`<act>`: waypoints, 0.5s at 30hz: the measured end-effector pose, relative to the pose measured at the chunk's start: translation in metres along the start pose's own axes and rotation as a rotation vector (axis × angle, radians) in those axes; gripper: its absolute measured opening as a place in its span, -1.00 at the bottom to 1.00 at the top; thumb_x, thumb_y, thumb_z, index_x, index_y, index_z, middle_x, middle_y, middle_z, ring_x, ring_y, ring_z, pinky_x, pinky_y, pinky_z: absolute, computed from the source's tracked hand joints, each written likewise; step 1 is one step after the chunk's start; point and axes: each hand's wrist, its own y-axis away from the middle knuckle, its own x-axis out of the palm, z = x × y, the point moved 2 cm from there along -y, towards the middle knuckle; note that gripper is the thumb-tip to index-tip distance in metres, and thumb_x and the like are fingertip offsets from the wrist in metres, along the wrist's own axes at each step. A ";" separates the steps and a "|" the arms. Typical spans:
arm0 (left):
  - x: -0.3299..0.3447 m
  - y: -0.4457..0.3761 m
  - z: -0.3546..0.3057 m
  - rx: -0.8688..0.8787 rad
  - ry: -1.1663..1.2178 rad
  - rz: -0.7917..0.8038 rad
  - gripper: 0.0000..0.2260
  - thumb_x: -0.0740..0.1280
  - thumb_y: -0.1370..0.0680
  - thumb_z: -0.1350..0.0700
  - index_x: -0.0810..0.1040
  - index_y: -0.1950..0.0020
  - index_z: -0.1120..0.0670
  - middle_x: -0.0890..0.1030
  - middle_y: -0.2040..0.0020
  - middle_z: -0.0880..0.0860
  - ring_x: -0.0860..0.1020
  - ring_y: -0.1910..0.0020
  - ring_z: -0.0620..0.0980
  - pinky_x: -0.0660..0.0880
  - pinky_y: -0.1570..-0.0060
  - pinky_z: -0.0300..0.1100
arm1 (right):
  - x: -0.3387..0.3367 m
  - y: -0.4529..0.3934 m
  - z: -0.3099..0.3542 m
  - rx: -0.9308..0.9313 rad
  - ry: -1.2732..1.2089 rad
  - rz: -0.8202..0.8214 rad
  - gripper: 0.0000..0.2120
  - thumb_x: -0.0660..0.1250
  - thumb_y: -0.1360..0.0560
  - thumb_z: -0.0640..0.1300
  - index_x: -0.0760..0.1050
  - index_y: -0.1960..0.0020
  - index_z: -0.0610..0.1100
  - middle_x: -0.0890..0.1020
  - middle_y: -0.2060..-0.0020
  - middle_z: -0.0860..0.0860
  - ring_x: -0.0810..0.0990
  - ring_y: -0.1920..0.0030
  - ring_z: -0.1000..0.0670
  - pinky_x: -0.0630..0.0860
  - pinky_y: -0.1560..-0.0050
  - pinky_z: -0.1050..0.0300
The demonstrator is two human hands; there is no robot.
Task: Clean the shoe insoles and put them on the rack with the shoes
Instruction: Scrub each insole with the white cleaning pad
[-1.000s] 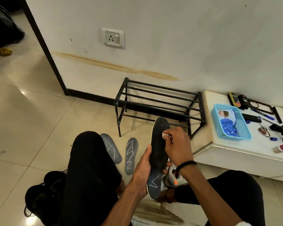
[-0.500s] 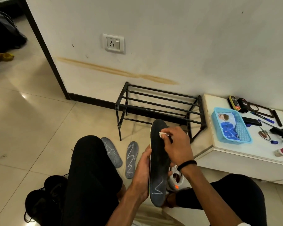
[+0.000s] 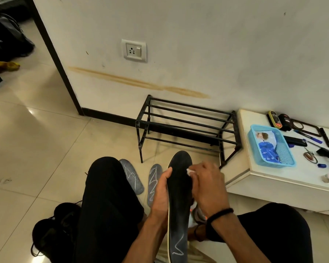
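The black metal-bar rack (image 3: pixel 186 126) stands bare against the wall ahead of you. Your left hand (image 3: pixel 160 194) grips the long dark insole (image 3: pixel 179 202) by its left edge, thumb pointing up, holding it upright between your knees. Your right hand (image 3: pixel 207 185) curls over its upper face, pinching a small white wipe (image 3: pixel 190 172) against it. Two grey insoles (image 3: pixel 153 182) with chalky zigzags lie flat on the glossy tiles beside your left knee.

We have a single head-worn view, looking forward and down from close above the hands (image 3: pixel 186 188), toward the floor (image 3: pixel 36 149) and wall (image 3: pixel 217 44).
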 end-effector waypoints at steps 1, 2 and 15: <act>0.001 0.000 0.000 0.007 -0.019 0.007 -0.50 0.20 -0.63 -0.16 0.72 -0.08 0.23 0.67 0.03 0.25 0.66 0.17 0.12 0.62 0.17 -0.08 | -0.004 -0.009 -0.006 0.037 -0.024 -0.020 -0.83 0.34 -0.59 -0.13 0.61 -0.16 -0.06 0.58 -0.04 -0.02 0.48 -0.14 -0.03 0.44 -0.22 0.07; 0.001 0.000 -0.001 0.023 -0.033 0.001 -0.51 0.20 -0.63 -0.14 0.72 -0.08 0.24 0.68 0.04 0.27 0.67 0.19 0.12 0.64 0.21 -0.09 | -0.007 -0.016 -0.010 0.061 -0.062 -0.033 -0.83 0.32 -0.60 -0.13 0.61 -0.16 -0.08 0.57 -0.04 -0.03 0.47 -0.13 -0.02 0.40 -0.19 0.14; 0.005 -0.004 0.004 -0.013 -0.057 -0.002 -0.48 0.12 -0.68 -0.16 0.65 -0.28 0.19 0.69 -0.13 0.25 0.70 -0.04 0.13 0.64 0.01 -0.05 | -0.017 0.011 0.001 -0.095 0.043 0.087 -0.85 0.38 -0.56 -0.05 0.62 -0.11 0.00 0.57 0.02 0.06 0.49 -0.01 0.07 0.53 -0.01 0.17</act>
